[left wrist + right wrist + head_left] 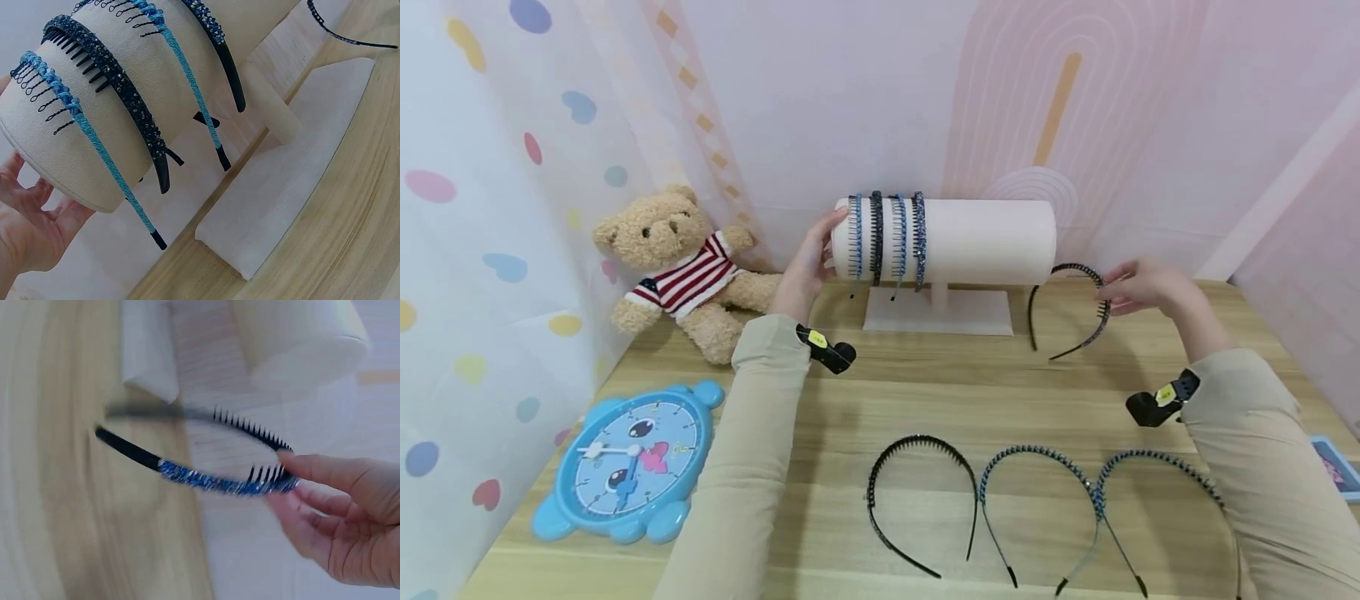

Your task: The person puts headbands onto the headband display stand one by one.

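Observation:
A pale cylindrical headband stand on a flat white base stands at the back of the table. My left hand grips the cylinder's left end. Several toothed headbands circle its left half, among them a braided light-blue one and a dark glittery one. Right of the stand, my right hand pinches a black headband with blue glitter between thumb and fingers near its top curve. Its two ends point left, toward the stand, in the right wrist view; the far arm is blurred there.
Three headbands lie in front: a black one and two blue-and-dark ones. A teddy bear sits back left, behind a blue toy clock. A blue-framed item shows at the right edge. Patterned curtain hangs behind.

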`<control>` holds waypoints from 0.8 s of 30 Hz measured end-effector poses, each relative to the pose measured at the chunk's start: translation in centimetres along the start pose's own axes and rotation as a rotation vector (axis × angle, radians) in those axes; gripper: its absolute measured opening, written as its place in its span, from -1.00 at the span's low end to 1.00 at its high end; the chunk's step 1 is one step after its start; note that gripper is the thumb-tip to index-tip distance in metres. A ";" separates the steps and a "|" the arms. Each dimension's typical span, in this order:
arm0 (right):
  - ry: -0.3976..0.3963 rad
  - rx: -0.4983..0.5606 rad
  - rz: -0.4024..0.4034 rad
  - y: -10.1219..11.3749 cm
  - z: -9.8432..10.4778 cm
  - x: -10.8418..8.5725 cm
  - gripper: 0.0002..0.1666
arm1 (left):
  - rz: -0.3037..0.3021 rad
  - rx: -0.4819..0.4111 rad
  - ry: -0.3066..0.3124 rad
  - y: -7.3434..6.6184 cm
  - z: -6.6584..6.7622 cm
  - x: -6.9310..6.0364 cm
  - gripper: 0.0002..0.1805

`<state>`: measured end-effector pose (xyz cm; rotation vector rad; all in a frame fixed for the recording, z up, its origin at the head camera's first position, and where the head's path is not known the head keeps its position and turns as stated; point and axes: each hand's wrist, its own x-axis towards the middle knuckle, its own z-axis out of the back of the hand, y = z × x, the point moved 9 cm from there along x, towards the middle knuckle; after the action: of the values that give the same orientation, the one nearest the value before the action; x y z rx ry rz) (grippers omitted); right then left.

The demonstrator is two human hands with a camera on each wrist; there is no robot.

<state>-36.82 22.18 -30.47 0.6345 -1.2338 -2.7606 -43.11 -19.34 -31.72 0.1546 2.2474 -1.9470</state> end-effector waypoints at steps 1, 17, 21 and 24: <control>-0.013 0.026 0.011 0.2 0.3 0.0 -0.35 | 0.000 -0.004 -0.002 0.0 0.0 -0.1 -0.43; -0.328 0.295 0.201 7.4 1.0 -2.3 -0.43 | 0.013 0.014 -0.013 -0.4 -0.4 -0.8 -0.46; -0.331 0.304 0.221 8.5 0.8 -2.0 -0.42 | 0.012 0.012 -0.019 -0.3 -0.3 -0.8 -0.45; -0.329 0.245 0.236 8.9 0.8 -1.6 -0.34 | 0.010 0.015 -0.020 -0.3 -0.2 -0.9 -0.45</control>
<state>-36.71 17.07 -22.99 0.0324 -1.6075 -2.6058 -42.25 -19.15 -31.25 0.1470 2.2154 -1.9518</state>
